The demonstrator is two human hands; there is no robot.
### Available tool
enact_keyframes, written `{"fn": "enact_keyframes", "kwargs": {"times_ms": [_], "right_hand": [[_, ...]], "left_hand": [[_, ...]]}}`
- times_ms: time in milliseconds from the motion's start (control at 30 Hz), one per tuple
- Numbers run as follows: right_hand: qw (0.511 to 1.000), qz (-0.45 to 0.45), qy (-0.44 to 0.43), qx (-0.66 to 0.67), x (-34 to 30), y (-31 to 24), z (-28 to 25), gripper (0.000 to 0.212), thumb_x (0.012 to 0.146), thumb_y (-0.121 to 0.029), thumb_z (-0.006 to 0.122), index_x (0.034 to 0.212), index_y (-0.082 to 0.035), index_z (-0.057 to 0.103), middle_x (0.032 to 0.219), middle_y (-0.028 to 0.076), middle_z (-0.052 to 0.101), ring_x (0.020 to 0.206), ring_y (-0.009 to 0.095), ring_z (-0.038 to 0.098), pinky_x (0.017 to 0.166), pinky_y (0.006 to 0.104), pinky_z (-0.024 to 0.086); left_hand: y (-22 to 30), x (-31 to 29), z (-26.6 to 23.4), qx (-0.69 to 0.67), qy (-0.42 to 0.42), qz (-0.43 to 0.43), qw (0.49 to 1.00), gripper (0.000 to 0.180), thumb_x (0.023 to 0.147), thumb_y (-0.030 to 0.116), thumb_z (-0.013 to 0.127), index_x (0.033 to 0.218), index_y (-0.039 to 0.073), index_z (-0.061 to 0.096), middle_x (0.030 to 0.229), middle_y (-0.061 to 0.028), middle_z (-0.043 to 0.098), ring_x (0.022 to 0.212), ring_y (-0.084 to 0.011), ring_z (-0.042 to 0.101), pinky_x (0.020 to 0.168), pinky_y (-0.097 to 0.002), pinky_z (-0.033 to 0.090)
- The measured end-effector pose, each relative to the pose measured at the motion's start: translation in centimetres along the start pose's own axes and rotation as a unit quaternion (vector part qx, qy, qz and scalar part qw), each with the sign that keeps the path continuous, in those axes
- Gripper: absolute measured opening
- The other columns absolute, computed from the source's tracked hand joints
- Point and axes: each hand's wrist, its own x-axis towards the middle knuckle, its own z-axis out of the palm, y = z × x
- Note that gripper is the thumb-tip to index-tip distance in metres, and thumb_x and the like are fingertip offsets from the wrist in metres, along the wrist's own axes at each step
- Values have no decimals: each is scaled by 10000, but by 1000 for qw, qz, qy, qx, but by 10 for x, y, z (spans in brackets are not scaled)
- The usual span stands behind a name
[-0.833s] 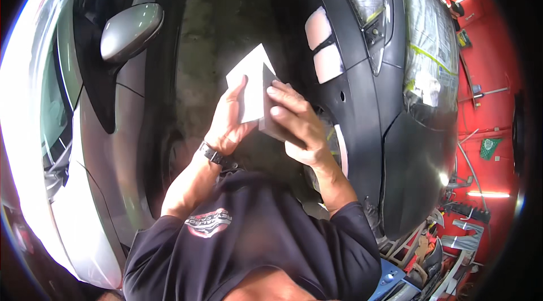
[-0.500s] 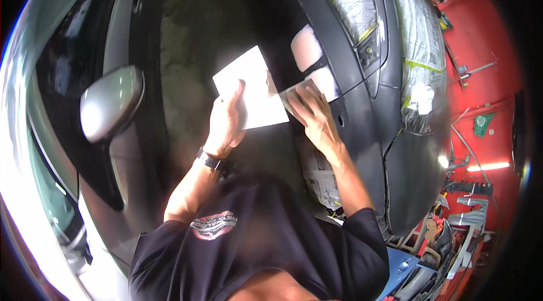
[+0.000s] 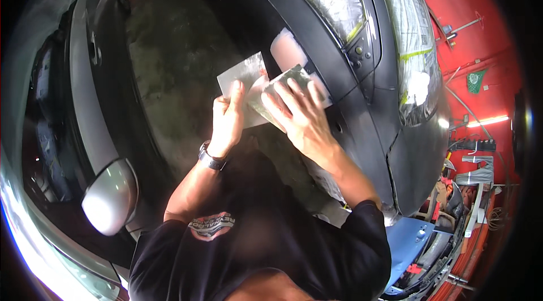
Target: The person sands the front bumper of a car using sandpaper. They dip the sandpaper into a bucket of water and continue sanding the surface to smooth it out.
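One pale plate (image 3: 243,69) is pinched in the left hand (image 3: 228,117), seemingly to steady it. The right hand (image 3: 305,123), fanned likely for control, grasps a spreader (image 3: 298,72).

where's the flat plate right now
In the head view, slightly left of and above centre, the flat plate is in the left hand, its right side partly covered by the thin sheet under the right hand.

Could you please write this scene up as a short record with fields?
Left hand: holds a flat plate; dark watch on the wrist
Right hand: holds a second plate, fingers spread over it
Plates: overlapping in view; contact unclear
Right side: dark car with pale pink patch
Left side: silver side mirror
Background: red wall
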Motion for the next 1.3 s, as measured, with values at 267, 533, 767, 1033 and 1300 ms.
{"fn": "enact_keyframes", "kwargs": {"times_ms": [267, 533, 767, 1033, 1300], "right_hand": [[927, 67, 84, 359, 52, 93, 33, 520, 837, 97, 505, 1349, 14, 541, 1298, 217, 576, 1192, 395, 571, 1011, 396, 479], [899, 160, 111, 392, 49, 186, 72, 379, 914, 65, 495, 1274, 2, 594, 1129, 182, 642, 987, 280, 647, 864, 301, 490], [911, 72, 166, 371, 103, 214, 35, 312, 900, 42, 525, 1188, 57, 644, 1207, 208, 647, 1069, 322, 650, 906, 367, 510], [993, 74, 13, 91, 143, 191, 130, 465, 809, -146, 643, 1271, -151, 590, 1317, 91, 533, 1258, 350, 476, 1027, 615, 378], [972, 186, 7, 146, 217, 160, 139, 502, 745, -87, 726, 1235, -155, 642, 1274, 68, 615, 1163, 323, 577, 1021, 548, 409]], "left_hand": [[3, 90, 42, -251, 1, -72, 965, 313, 1021, 312, 563, 1132, 25, 623, 1033, -65, 690, 873, -160, 679, 781, -326, 563], [11, 165, 61, -248, -79, -147, 954, 356, 984, 354, 622, 1121, 26, 640, 974, -42, 706, 850, -157, 700, 749, -313, 582], [-10, 226, 62, -32, -13, -86, 996, 339, 979, 376, 640, 978, 38, 652, 761, 19, 621, 585, -43, 517, 494, -236, 407], [1, 306, 40, 224, -153, -10, 962, 494, 1046, 391, 511, 788, -5, 653, 644, 43, 553, 604, -25, 436, 491, -264, 355], [69, 432, 2, 52, -126, -177, 975, 419, 1031, 361, 515, 1075, -35, 644, 904, -81, 660, 760, -129, 620, 642, -301, 511]]}}
